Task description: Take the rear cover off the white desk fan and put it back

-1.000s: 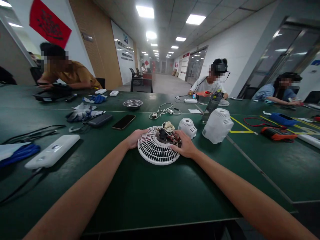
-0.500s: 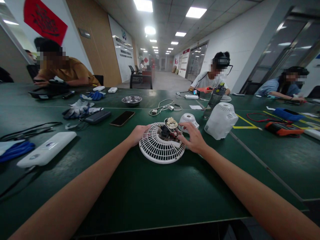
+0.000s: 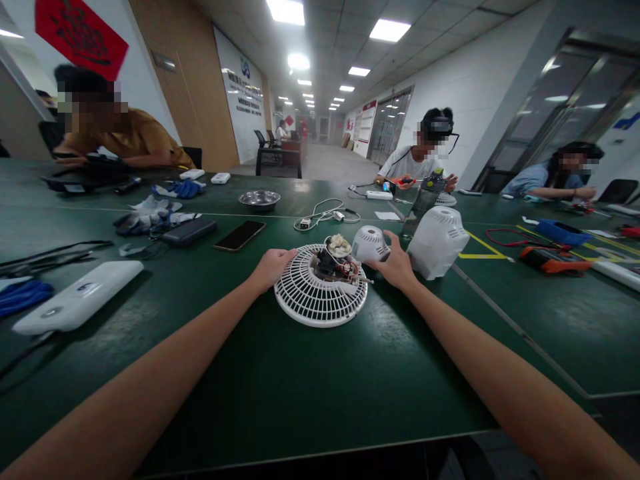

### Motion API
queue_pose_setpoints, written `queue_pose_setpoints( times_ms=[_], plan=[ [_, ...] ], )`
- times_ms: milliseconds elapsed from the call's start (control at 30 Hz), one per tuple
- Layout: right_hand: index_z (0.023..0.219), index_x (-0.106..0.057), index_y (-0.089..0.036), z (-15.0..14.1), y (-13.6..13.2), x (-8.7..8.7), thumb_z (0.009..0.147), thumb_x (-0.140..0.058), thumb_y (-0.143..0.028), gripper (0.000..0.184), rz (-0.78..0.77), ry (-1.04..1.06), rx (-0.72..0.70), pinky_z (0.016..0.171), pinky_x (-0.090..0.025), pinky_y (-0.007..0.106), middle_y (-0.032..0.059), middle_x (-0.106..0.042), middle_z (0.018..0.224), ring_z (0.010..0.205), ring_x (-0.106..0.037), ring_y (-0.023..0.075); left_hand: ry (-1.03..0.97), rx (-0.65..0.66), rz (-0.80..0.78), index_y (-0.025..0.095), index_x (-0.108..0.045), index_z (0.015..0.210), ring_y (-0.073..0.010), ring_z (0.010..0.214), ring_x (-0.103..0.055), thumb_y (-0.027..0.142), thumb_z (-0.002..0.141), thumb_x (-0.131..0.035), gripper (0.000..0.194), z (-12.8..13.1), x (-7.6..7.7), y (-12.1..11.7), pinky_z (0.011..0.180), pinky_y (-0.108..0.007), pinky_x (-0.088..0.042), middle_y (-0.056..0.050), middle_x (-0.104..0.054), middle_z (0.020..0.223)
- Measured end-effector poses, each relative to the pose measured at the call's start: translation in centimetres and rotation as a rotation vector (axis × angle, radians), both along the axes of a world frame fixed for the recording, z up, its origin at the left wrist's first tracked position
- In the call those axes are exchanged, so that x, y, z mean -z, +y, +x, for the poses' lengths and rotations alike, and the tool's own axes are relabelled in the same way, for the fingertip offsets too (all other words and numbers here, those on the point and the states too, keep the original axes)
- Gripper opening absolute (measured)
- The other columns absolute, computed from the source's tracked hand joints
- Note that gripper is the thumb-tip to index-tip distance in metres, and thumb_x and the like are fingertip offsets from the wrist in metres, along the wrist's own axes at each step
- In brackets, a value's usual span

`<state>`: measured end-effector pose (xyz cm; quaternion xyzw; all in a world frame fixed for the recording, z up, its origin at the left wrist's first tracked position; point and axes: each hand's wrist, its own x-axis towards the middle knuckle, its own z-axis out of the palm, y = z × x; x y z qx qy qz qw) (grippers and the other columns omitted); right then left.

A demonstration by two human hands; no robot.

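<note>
A round white fan grille [image 3: 316,308] lies flat on the green table in front of me. On top of it sits an exposed fan motor [image 3: 331,264] with wires and a cream-coloured part. My left hand [image 3: 271,270] grips the grille's left rim, its fingertips partly hidden. To the right of the grille, my right hand [image 3: 397,267] has thumb and fingers around a white vented motor cover [image 3: 369,243], which appears to rest on the table. A larger translucent white container-like housing [image 3: 439,243] stands just right of that hand.
Behind the grille lie a coiled white cable [image 3: 325,215] and a metal bowl [image 3: 259,200]. A phone [image 3: 240,236], a power bank [image 3: 189,232] and a white power strip [image 3: 80,297] are leftward. A bottle [image 3: 423,203] and an orange multimeter [image 3: 554,261] stand rightward. Several people sit around.
My right hand has left the motor on the grille and moved right onto the white motor cover. The left hand stays at the grille's rim. The view has shifted slightly.
</note>
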<state>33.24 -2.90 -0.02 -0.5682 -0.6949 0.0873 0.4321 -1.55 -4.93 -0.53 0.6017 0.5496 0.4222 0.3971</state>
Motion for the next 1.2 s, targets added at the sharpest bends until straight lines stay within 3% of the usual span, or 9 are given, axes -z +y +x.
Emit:
queue_pose_setpoints(
  times_ms=[100,200,333,433,600,700,800,933,1200],
  plan=[
    [0.139,-0.039,-0.022,-1.0,-0.4,-0.6,0.076,-0.070,-0.053,0.077,-0.139,0.428,-0.022,0.076,-0.058,0.049,0.0047,-0.067,0.095,0.078,-0.067,0.0254,0.100,-0.011,0.051,0.017,-0.068,0.071,-0.0179,0.060,-0.058,0.057,0.087,-0.056,0.045,0.0,-0.1,-0.2,0.057,-0.029,-0.038,-0.001,-0.065,0.064],
    [0.137,-0.036,-0.027,-3.1,-2.2,-1.4,0.087,-0.055,-0.059,0.062,-0.125,0.712,-0.261,0.072,-0.061,0.043,0.0048,-0.067,0.103,0.083,-0.069,0.0233,0.168,-0.002,0.083,0.018,-0.069,0.072,-0.0190,0.063,-0.059,0.055,0.090,-0.052,0.045,0.1,-0.3,-0.5,0.058,-0.029,-0.037,-0.002,-0.066,0.066],
    [0.144,-0.028,-0.032,-5.9,-5.8,-2.6,0.083,-0.069,-0.051,0.076,0.039,0.493,-0.415,0.085,-0.060,0.047,0.0067,-0.066,0.113,0.096,-0.068,0.0259,0.197,-0.012,0.110,0.018,-0.069,0.067,-0.0195,0.061,-0.057,0.053,0.091,-0.053,0.045,0.3,-0.6,-0.8,0.058,-0.030,-0.035,-0.002,-0.064,0.063],
    [0.145,-0.033,-0.033,-6.7,-7.5,-3.3,0.078,-0.076,-0.045,0.080,0.105,0.204,-0.468,0.096,-0.055,0.053,0.0088,-0.060,0.129,0.108,-0.064,0.0290,0.183,-0.035,0.128,0.019,-0.073,0.071,-0.0222,0.068,-0.060,0.051,0.089,-0.057,0.040,0.3,-0.6,-0.8,0.064,-0.031,-0.039,-0.004,-0.068,0.069],
    [0.144,-0.041,-0.033,-6.1,-7.5,-3.7,0.077,-0.078,-0.038,0.076,0.198,-0.007,-0.436,0.106,-0.048,0.059,0.0083,-0.052,0.144,0.125,-0.055,0.0328,0.171,-0.074,0.362,0.021,-0.076,0.105,-0.0319,0.109,-0.060,0.041,0.083,-0.069,0.031,0.6,-1.5,-1.3,0.101,-0.041,-0.039,-0.010,-0.071,0.112],
    [0.148,-0.037,-0.032,-5.7,-7.0,-3.6,0.078,-0.077,-0.035,0.081,0.080,0.034,-0.461,0.098,-0.054,0.058,0.0094,-0.056,0.139,0.119,-0.059,0.0318,0.148,0.080,0.482,0.023,-0.072,0.117,-0.0342,0.130,-0.048,0.037,0.082,-0.071,0.037,1.2,-2.6,-2.1,0.115,-0.048,-0.027,-0.009,-0.065,0.131],
    [0.148,-0.038,-0.032,-5.4,-6.5,-3.5,0.078,-0.076,-0.034,0.080,0.010,0.059,-0.487,0.093,-0.057,0.057,0.0094,-0.055,0.141,0.117,-0.060,0.0315,0.015,0.251,0.380,0.021,-0.069,0.122,-0.0367,0.129,-0.050,0.032,0.075,-0.079,0.050,1.9,-3.4,-2.9,0.114,-0.050,-0.028,-0.010,-0.067,0.128],
    [0.148,-0.039,-0.032,-4.7,-6.2,-3.6,0.076,-0.077,-0.035,0.081,0.014,0.043,-0.534,0.094,-0.058,0.055,0.0089,-0.052,0.145,0.122,-0.058,0.0322,-0.125,0.302,0.273,0.017,-0.069,0.122,-0.0396,0.127,-0.051,0.025,0.064,-0.087,0.061,2.4,-3.9,-3.7,0.110,-0.049,-0.033,-0.014,-0.068,0.121],
    [0.152,-0.034,-0.031,-5.1,-7.3,-4.2,0.075,-0.079,-0.040,0.090,0.099,-0.104,-0.576,0.106,-0.047,0.059,0.0085,-0.045,0.153,0.132,-0.051,0.0358,0.148,0.345,0.436,0.018,-0.072,0.104,-0.0372,0.111,-0.053,0.040,0.056,-0.091,0.056,2.6,-4.1,-3.8,0.104,-0.051,-0.035,-0.012,-0.067,0.106]
  ],
)
